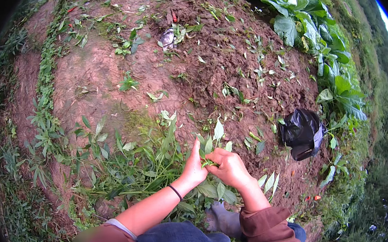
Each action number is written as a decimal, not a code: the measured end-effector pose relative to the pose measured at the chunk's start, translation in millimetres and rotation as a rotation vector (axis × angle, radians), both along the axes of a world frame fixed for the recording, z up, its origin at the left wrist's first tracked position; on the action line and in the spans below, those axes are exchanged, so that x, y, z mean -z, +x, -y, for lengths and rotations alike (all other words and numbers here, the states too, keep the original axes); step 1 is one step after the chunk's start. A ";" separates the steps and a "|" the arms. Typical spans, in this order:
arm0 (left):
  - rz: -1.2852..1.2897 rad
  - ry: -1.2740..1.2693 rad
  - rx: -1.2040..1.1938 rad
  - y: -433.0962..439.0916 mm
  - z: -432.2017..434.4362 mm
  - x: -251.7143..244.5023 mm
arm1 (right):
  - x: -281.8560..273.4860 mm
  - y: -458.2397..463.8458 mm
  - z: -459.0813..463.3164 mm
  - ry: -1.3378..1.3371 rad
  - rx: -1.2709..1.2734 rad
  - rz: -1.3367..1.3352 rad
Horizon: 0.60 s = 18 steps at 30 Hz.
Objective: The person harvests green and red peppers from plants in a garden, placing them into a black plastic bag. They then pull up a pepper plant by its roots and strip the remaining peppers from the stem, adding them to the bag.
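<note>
My two hands meet in front of my knees over a leafy green sprig (218, 131), which looks like part of a chili pepper plant. My right hand (230, 166) pinches the sprig, its fingertips close to a small green pod or stem (206, 163). Against the sprig's other side rests my left hand (193, 166), thumb pointing up; its fingers are partly hidden by leaves. A dark band (175, 192) circles my left wrist. Beneath and left of my hands lies a heap of uprooted or cut leafy stems (142, 173).
A black plastic bag (301, 132) sits on the soil at the right. Large-leaved green plants (306, 18) line the right edge of the bed. Loose leaves and a few red peppers (174, 16) are scattered over the bare soil (98, 71). My grey boot (225, 219) stands below my hands.
</note>
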State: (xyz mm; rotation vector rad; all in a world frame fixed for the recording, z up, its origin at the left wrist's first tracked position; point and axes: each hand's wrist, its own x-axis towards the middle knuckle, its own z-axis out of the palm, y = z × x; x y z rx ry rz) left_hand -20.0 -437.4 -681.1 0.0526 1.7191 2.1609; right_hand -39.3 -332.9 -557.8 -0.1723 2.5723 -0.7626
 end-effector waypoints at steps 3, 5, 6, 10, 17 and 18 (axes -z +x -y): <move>-0.043 -0.123 0.061 2.8 7.3 -2.6 | 2.6 -5.9 -4.6 0.014 -0.083 0.044; 0.172 0.090 0.095 -4.7 11.7 -17.1 | 10.1 -5.2 -9.6 -0.011 -0.020 0.032; 0.331 0.259 0.105 -6.4 12.5 -21.0 | 16.5 -5.6 -10.2 -0.043 0.060 0.007; 0.233 -0.337 0.108 -13.6 23.9 -14.2 | 28.8 -7.9 -17.4 -0.376 0.611 0.074; 0.194 -0.175 0.048 -6.8 20.4 -22.9 | 35.7 -11.1 -17.2 -0.500 1.034 0.172; 0.157 -0.211 0.052 -8.4 20.2 -28.4 | 39.8 -11.0 -19.8 -0.532 1.116 0.170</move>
